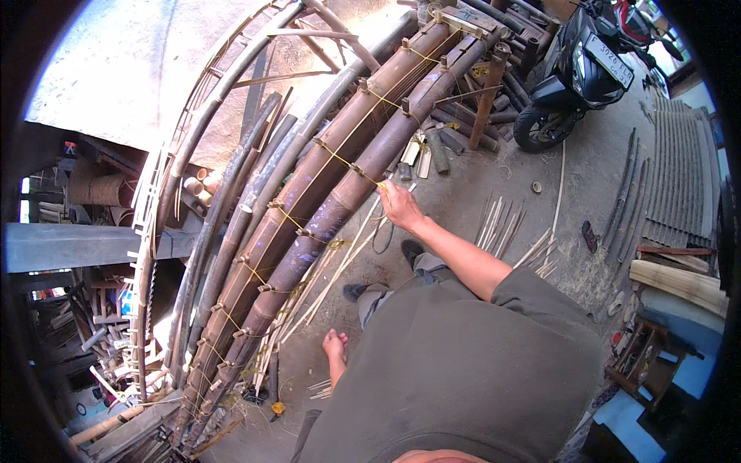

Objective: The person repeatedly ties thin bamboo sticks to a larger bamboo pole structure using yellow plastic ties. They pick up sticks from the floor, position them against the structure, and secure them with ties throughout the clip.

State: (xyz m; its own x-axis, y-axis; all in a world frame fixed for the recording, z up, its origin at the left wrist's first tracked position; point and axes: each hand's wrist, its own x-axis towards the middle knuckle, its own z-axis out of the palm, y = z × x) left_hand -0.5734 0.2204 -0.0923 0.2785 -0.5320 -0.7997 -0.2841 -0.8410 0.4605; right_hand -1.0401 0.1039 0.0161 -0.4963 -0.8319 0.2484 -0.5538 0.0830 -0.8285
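Note:
Two thick brown bamboo poles (309,208) lie side by side, bound at intervals with yellow cord (343,160). My right hand (400,204) reaches out to the nearer pole and pinches the end of a yellow cord at one binding. My left hand (335,346) hangs low beside my body, fingers loose, holding nothing that I can make out. My grey shirt and trousers fill the lower middle.
More bamboo poles (231,193) and a curved bamboo frame (197,116) lie to the left. Thin bamboo strips (494,224) are scattered on the ground. A black motorcycle (579,69) stands at the top right. Corrugated sheets (679,185) and planks lie at the right.

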